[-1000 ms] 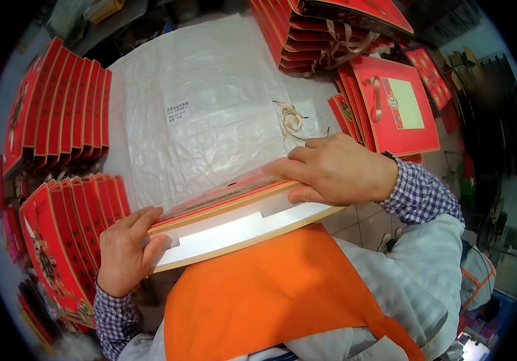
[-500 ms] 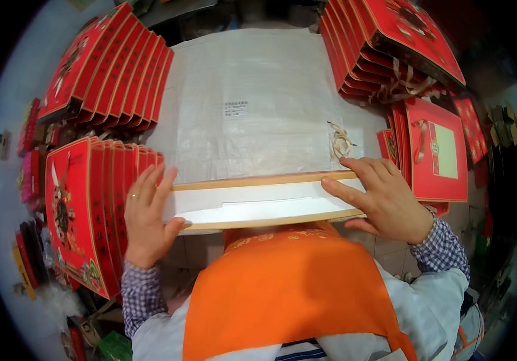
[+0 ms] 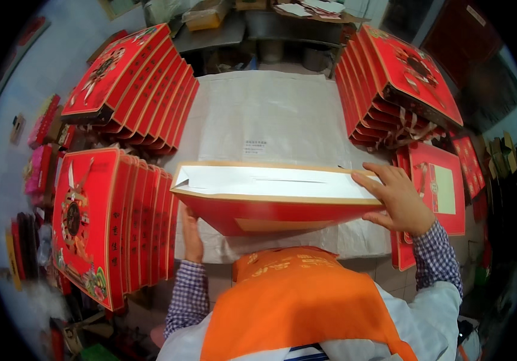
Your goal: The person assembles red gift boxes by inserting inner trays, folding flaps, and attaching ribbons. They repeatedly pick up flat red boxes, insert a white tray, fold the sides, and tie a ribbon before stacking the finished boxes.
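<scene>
**Gift Box Upright at the Near Side of the Bench, Right Hand on Its End**

1. We begin with the sheet-covered bench [image 3: 270, 117], which occupies the centre of the view under a pale, creased covering.

2. Along its sides we find rows of red boxes with gold edging: the far-left row [image 3: 141, 87], the near-left row [image 3: 129, 219] and the far-right row [image 3: 367, 90]. Each is packed in overlapping steps. At the near right, a red panel [image 3: 445, 186] with a pale rectangle leans by other red pieces.

3. The gift box [image 3: 288, 212] is centred at the near side of the bench, its red face toward the wearer and its white side [image 3: 282, 182] upward. We cannot tell whether its base bears on the covering.

4. Status, in our judgement: the rowed boxes appear formed. The gift box also has its shape, but stands apart from every row, so its placement is not yet done. Whether further folding is left on the white side, we cannot tell.

5. The right hand [image 3: 398, 201] grips the right end, fingers over the top and thumb against the red face. The left hand [image 3: 192, 237] is below the left end, fingers upward and partly hidden; we cannot confirm its grip.

6. Smallest, we note pale ribbons [image 3: 412, 129] hanging at the far-right row and a narrow slit [image 3: 294, 180] in the white side.
</scene>
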Available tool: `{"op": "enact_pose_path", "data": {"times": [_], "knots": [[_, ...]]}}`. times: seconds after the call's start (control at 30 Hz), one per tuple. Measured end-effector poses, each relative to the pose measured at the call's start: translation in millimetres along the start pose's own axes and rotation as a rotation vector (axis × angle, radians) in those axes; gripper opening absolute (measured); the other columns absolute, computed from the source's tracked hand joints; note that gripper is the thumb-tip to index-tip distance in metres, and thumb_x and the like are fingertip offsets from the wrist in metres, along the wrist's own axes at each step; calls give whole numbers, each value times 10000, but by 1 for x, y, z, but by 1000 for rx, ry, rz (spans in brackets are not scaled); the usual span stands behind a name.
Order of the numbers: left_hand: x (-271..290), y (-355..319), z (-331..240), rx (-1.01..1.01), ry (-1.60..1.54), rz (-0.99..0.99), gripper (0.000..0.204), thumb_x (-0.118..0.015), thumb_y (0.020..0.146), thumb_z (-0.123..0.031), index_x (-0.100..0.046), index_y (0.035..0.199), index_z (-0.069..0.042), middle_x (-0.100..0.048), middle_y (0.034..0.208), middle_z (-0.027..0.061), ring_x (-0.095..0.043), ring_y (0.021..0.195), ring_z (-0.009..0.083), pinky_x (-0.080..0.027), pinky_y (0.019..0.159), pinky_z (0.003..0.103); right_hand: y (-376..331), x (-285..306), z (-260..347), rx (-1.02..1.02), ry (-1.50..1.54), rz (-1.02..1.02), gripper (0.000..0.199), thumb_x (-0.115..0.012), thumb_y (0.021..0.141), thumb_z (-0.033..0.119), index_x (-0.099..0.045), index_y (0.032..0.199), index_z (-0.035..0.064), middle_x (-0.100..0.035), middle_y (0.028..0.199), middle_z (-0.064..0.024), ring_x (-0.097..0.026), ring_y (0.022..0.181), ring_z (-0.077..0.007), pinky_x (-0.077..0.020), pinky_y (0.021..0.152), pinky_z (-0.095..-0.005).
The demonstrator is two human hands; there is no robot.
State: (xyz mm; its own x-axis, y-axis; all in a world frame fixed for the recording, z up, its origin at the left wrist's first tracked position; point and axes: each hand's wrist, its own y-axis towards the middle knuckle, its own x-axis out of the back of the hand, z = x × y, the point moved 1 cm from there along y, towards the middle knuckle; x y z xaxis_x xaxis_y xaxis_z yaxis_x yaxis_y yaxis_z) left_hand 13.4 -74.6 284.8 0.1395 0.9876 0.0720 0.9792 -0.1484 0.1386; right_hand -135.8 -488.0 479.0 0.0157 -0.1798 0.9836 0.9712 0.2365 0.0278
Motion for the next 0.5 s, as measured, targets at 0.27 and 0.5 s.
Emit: {"op": "enact_pose_path", "data": {"times": [0.27, 0.5], "knots": [[-3, 14, -66, -504, 43, -3, 794, -371, 963, -606, -282, 1491, -20, -253, 1525, 226, -295, 1404, 354, -204, 1167, 467, 11, -2, 39, -47, 72, 68, 695, -756, 729, 322, -505, 1330, 77, -467, 1361, -213, -493, 1161, -382, -376, 984, -472], [18, 43, -101, -712, 543, 352, 599, -538, 900, -568, -657, 1118, -23, -564, 1289, 184, -469, 1271, 382, -383, 1040, 468, 56, -6, 73, 160, 127, 187, 683, -732, 770, 338, -485, 1371, 124, -445, 1384, -207, -513, 1127, -379, -430, 946, -451]]}}
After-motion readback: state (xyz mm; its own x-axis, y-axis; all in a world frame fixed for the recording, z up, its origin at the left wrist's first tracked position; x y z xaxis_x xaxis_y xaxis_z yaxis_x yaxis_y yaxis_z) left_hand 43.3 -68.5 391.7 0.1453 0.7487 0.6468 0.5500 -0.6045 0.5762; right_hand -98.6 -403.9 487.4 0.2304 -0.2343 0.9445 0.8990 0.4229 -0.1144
